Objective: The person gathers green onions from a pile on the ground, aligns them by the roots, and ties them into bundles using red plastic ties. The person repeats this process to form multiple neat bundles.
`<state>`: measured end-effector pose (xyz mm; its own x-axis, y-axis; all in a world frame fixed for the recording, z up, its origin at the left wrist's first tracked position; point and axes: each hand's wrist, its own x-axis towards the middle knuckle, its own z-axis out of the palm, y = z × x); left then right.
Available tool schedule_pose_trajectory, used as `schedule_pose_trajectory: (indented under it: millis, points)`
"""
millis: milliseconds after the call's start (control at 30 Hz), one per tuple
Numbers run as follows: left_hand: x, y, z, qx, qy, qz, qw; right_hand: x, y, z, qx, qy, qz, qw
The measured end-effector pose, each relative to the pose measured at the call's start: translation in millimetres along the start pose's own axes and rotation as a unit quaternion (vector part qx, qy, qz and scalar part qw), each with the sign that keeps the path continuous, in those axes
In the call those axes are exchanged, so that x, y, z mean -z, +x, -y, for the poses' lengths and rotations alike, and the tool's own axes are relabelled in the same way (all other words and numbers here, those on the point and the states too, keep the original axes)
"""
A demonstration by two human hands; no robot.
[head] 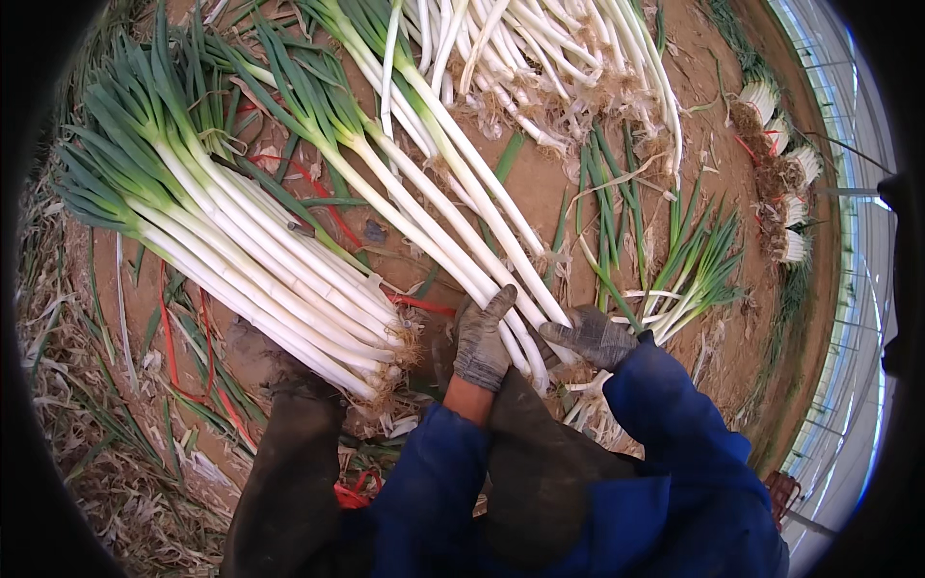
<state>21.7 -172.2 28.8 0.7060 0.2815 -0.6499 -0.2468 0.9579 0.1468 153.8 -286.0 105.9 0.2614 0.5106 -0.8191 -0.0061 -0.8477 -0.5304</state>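
Note:
My left hand [483, 343], in a grey dirt-stained work glove, is closed around the root ends of several long green onions [433, 217]. Their white shafts slant up and left to dark green leaves. My right hand [592, 337], gloved alike, grips the lower shafts at the right side of the same handful, and its fingers are partly hidden. To the left lies a thick row of cleaned green onions [271, 271], roots toward me and leaves at the upper left. Red plastic twine [329, 206] runs beneath the stalks on the soil.
A heap of green onions with ragged roots [535, 50] lies at the top. Small thin onions [683, 282] are scattered right of my hands. Tied bundles [791, 166] line the far right, by the greenhouse film wall [849, 289]. Dry peelings [130, 491] cover the lower left ground.

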Motion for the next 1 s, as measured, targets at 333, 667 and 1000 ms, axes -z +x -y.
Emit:
schedule_pose_trajectory:
  millis: [333, 667, 1000]
  points:
    - [-5.5, -11.0, -5.2, 0.055, 0.155, 0.032, 0.986, -17.1, 3.2, -28.6, 0.016, 0.115, 0.112, 0.987]
    - [-29.0, 22.5, -23.4, 0.054, -0.153, 0.131, 0.978, 18.4, -111.2, 21.3, -0.112, 0.045, 0.118, 0.986]
    - [-59.7, 23.6, 8.9, 0.072, -0.207, 0.189, 0.957, 21.0, -316.2, -21.7, -0.232, -0.076, -0.044, 0.969]
